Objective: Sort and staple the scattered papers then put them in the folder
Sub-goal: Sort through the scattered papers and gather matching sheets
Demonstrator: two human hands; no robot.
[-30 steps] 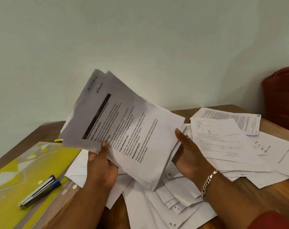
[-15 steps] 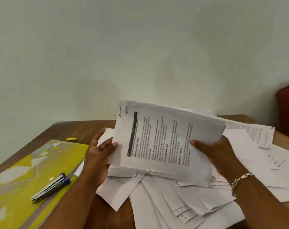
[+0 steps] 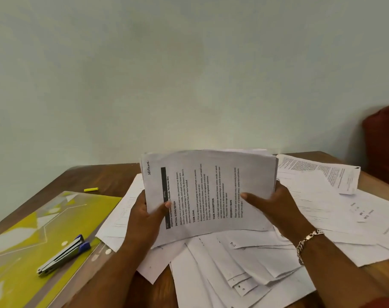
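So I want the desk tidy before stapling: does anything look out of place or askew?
Yes. Loose sheets lie fanned and overlapping at odd angles across the table, one corner lapping onto the yellow folder. The stapler lies on that folder, and a small yellow item sits apart behind it.

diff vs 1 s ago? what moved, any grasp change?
The held stack of papers went from tilted up-left to level and squared, lower over the loose sheets. The left hand shifted from its bottom edge to its left end; the right hand closed in on its right end. The stapler lies on the yellow folder as before.
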